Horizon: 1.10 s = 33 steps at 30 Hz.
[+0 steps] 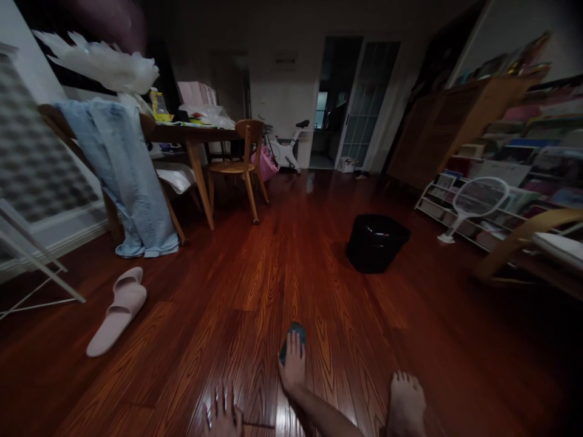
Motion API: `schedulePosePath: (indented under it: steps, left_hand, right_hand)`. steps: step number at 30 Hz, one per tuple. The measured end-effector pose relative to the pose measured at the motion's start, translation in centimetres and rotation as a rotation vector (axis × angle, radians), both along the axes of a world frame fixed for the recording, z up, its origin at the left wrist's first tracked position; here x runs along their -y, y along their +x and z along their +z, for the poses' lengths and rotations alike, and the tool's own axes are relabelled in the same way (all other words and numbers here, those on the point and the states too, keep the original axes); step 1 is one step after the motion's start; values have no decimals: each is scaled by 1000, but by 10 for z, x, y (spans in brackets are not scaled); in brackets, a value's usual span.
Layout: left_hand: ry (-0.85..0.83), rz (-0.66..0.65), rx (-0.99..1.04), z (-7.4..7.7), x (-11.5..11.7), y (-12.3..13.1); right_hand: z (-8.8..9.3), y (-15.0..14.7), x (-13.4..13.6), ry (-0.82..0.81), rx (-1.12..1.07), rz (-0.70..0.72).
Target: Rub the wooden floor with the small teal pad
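My right hand lies flat, fingers stretched out, on a small dark blue-green cloth on the wooden floor. The cloth shows past the fingertips and at the sides; the rest is hidden under the hand. Left of it, at the bottom edge, my left hand has its fingers spread and nothing in it. Whether its palm touches the floor, I cannot tell.
A bare foot is at the lower right. Ahead on the right stands a black bin. Pink slippers lie left. Jeans hang from a chair by the table. Another chair, shelves and a racket stand farther off.
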<state>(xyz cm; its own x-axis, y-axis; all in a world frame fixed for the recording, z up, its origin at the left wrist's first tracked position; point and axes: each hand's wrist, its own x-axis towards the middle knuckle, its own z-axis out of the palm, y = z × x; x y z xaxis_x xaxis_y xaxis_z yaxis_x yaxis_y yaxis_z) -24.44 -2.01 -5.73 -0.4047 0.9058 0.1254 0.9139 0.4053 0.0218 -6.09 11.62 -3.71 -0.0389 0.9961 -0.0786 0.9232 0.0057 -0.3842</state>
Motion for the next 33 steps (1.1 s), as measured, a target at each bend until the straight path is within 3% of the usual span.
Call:
schedulePosePath:
  steps: [5,9,12,17,20,23,25,28,30,33]
  left_hand:
    - [-22,-49,12,-5,-2,-6]
    - [-48,-48,-134,-1,-3,-6]
    - [-53,-49,-186,4,-3,-4]
    - [-78,-29,-163,7,-2,-1]
    - [-43,-49,-135,2,0,-3]
    - [-51,-56,-134,-4,-1,-5]
    - [-88,-37,-150,-5,-3,-5]
    - [-115,-24,-166,-4,-4,-5]
    - [-114,-32,-154,-3,-4,-5]
    - [-99,-46,-121,-4,-3,-7]
  right_hand:
    - [11,-47,30,-44,-194,535]
    - [20,-48,21,-70,-220,698]
    - [28,-23,-7,-70,-148,588]
    - [37,55,-55,-67,2,137]
    - [32,103,-64,-56,93,-123]
    - [14,128,-57,50,156,-335]
    - [0,126,-48,137,166,-414]
    - [-13,95,-34,175,167,-459]
    - [-13,64,-26,146,156,-386]
    - [-8,14,-11,78,79,-120]
